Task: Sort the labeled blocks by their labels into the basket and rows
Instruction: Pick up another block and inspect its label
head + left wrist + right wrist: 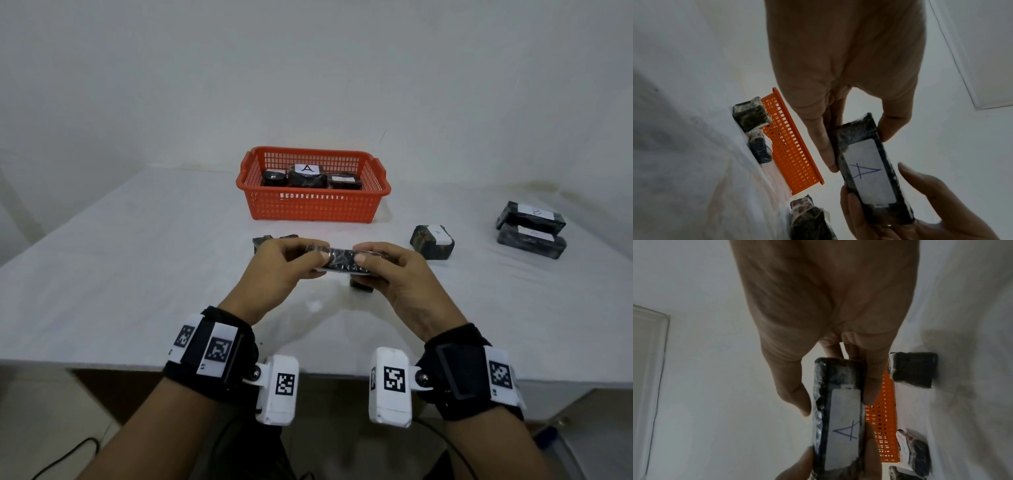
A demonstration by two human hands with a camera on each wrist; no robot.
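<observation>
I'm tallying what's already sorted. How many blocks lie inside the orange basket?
3 show in the orange basket: a left block, a middle block labeled A on top, and a right block. More may lie hidden below the front wall.

Both forearms are extended forward over the table edge, wrists strapped with black bands carrying white marker-tagged camera units. The left hand (279, 263) and right hand (394, 270) are raised level with each other, palms facing inward. One long wrapped block (342, 262) is pinched at its two ends, thumb on the near side and fingers curled over the far side.
</observation>
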